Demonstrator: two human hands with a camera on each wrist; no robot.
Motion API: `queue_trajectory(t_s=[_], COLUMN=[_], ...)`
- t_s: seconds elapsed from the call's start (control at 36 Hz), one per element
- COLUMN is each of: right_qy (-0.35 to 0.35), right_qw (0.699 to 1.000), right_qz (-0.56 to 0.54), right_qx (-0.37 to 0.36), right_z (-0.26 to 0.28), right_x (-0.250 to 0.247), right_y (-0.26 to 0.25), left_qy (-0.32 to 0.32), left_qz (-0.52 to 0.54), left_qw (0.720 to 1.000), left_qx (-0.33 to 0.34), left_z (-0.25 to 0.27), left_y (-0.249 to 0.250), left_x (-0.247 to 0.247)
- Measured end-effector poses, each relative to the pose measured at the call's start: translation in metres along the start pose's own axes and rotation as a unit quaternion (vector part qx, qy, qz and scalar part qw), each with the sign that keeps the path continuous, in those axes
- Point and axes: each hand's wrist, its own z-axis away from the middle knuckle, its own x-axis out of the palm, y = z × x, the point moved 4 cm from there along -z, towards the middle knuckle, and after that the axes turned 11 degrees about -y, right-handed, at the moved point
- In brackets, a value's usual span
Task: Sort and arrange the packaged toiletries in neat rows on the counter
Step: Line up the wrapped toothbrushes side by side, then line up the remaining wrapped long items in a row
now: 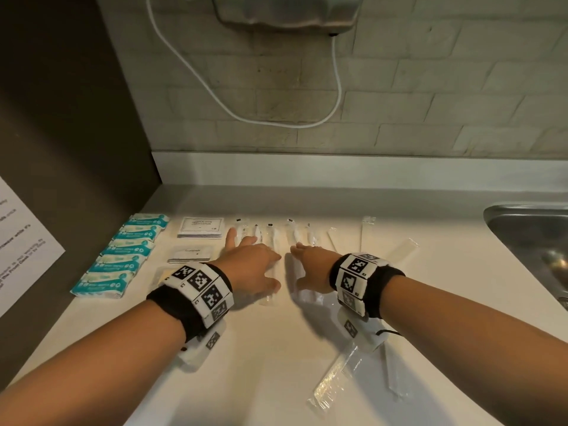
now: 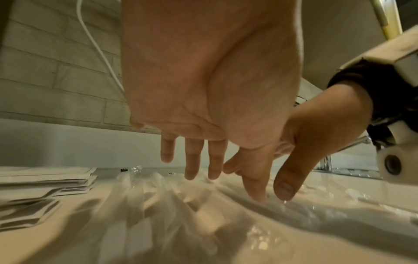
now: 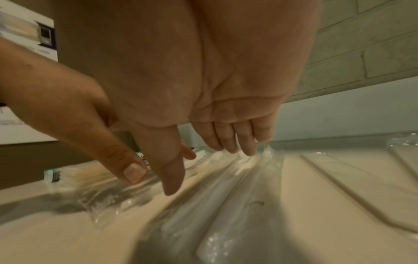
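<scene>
Head view: left hand [image 1: 250,262] and right hand [image 1: 310,269] are laid side by side, fingers extended, on the row of clear-wrapped toothbrushes [image 1: 273,238] at mid-counter [image 1: 276,348]; teal packets [image 1: 123,256] and white sachets [image 1: 201,227] are ranged to the left, loose wrapped sticks [image 1: 335,376] nearer the sink [image 1: 534,238]. Only in the wrist views are straight fingertips [image 2: 192,171] seen touching the wrap, nothing gripped; right fingers [image 3: 228,141] likewise.

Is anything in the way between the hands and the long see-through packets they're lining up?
Nothing visible is. The left hand and right hand lie with straight fingers right over the clear packets on the counter. The teal packets and the shampoo sachets sit off to the left, apart.
</scene>
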Motion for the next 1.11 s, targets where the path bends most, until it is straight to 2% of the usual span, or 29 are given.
queue_trajectory(t_s=[0.14, 0.28, 0.39, 0.53, 0.67, 0.86, 0.97, 1.11], right_qy=[0.057, 0.099, 0.079, 0.074, 0.053, 0.032, 0.047, 0.041], right_qw=[0.997, 0.983, 0.964, 0.941, 0.933, 0.937, 0.938, 0.941], right_qz=[-0.055, -0.075, -0.102, -0.151, -0.185, -0.215, -0.237, -0.246], right_qx=[0.013, 0.135, 0.232, 0.293, 0.303, 0.274, 0.250, 0.228], right_z=[0.021, 0.044, 0.050, 0.049, 0.040, 0.039, 0.041, 0.046], right_x=[-0.010, -0.022, -0.026, -0.025, -0.020, -0.016, -0.013, -0.006], right_y=[0.031, 0.095, 0.146, 0.183, 0.198, 0.207, 0.217, 0.222], left_qy=[0.078, 0.149, 0.138, 0.092, 0.045, 0.059, 0.068, 0.049], left_qz=[0.060, 0.131, 0.119, 0.130, 0.114, 0.097, 0.145, 0.195], left_qw=[0.995, 0.979, 0.982, 0.987, 0.991, 0.990, 0.980, 0.967], left_qx=[0.029, 0.051, 0.045, 0.007, -0.052, -0.085, -0.119, -0.156], left_z=[-0.001, -0.010, -0.036, -0.073, -0.100, -0.118, -0.124, -0.131], left_y=[0.012, 0.047, 0.084, 0.124, 0.146, 0.165, 0.173, 0.173], left_x=[-0.023, -0.047, -0.051, -0.046, -0.040, -0.044, -0.043, -0.041])
